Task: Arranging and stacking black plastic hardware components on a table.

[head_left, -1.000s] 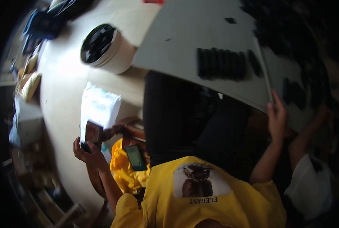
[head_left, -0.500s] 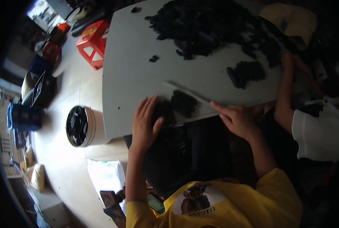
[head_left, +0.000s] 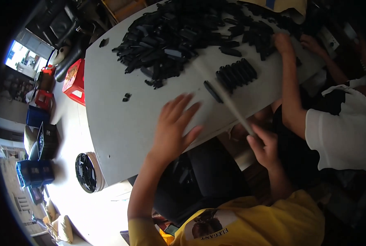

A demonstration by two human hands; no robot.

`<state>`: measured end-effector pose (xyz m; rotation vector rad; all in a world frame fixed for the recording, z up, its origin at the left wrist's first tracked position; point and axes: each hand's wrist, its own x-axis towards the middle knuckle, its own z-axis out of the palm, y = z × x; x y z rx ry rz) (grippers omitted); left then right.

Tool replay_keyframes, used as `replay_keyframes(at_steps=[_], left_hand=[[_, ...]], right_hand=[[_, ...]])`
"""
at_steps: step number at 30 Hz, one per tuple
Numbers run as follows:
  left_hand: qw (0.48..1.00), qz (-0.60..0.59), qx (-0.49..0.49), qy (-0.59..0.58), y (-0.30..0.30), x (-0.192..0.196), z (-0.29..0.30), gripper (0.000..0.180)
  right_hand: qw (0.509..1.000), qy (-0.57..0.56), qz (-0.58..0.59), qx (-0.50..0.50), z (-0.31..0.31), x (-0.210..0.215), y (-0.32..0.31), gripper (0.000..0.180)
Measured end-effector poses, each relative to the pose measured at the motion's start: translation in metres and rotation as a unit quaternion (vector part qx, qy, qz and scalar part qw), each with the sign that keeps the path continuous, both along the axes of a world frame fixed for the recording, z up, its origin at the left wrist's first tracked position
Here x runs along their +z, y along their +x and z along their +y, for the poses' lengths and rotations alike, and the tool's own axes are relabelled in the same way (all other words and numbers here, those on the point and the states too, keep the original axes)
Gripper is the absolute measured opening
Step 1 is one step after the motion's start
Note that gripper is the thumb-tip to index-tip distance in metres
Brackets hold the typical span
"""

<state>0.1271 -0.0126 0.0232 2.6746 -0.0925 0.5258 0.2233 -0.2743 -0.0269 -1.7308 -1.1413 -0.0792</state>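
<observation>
Grey flat stick (head_left: 226, 98) pinched at its near end by the right hand (head_left: 264, 146), reaching toward a row of black parts (head_left: 236, 74); left hand (head_left: 175, 127) spread flat, bracing on the table (head_left: 117, 123).

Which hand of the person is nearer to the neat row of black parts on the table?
Left. The left hand lies open on the table, left of and below the row. The right hand is past the table edge, holding a long strip.

Bare grey tabletop (head_left: 117, 106) lies open left of the spread left hand (head_left: 172, 127); ahead, a heap of black plastic pieces (head_left: 178, 37) blocks the far side; a neat row of black pieces (head_left: 236, 74) and a co-worker's forearm (head_left: 289, 86) crowd the right.
</observation>
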Motion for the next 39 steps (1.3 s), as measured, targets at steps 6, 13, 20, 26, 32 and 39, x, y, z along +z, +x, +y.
replay_keyframes(at_steps=[6, 13, 20, 26, 32, 39], left_hand=[[0.989, 0.003, -0.075, 0.127, 0.16, -0.038, -0.053, 0.057], [0.983, 0.051, -0.108, 0.139, 0.149, -0.053, -0.025, 0.055], [0.983, 0.076, -0.007, 0.164, 0.031, -0.039, 0.033, 0.054], [0.979, 0.098, 0.059, 0.166, -0.028, -0.035, 0.047, 0.057], [0.991, 0.018, 0.114, 0.069, -0.06, -0.015, 0.045, 0.06], [0.975, 0.082, 0.191, 0.078, -0.098, -0.04, 0.025, 0.065]], right_hand=[[0.947, 0.089, 0.253, -0.176, -0.03, -0.003, -0.015, 0.04], [0.952, 0.026, 0.244, -0.184, -0.041, -0.023, -0.01, 0.04], [0.958, 0.006, 0.275, -0.086, -0.009, -0.019, -0.007, 0.041], [0.974, -0.098, 0.202, -0.011, 0.026, -0.014, -0.025, 0.04], [0.987, -0.14, 0.078, 0.016, 0.054, 0.012, -0.027, 0.045], [0.986, -0.139, -0.091, -0.013, 0.098, 0.048, -0.026, 0.05]])
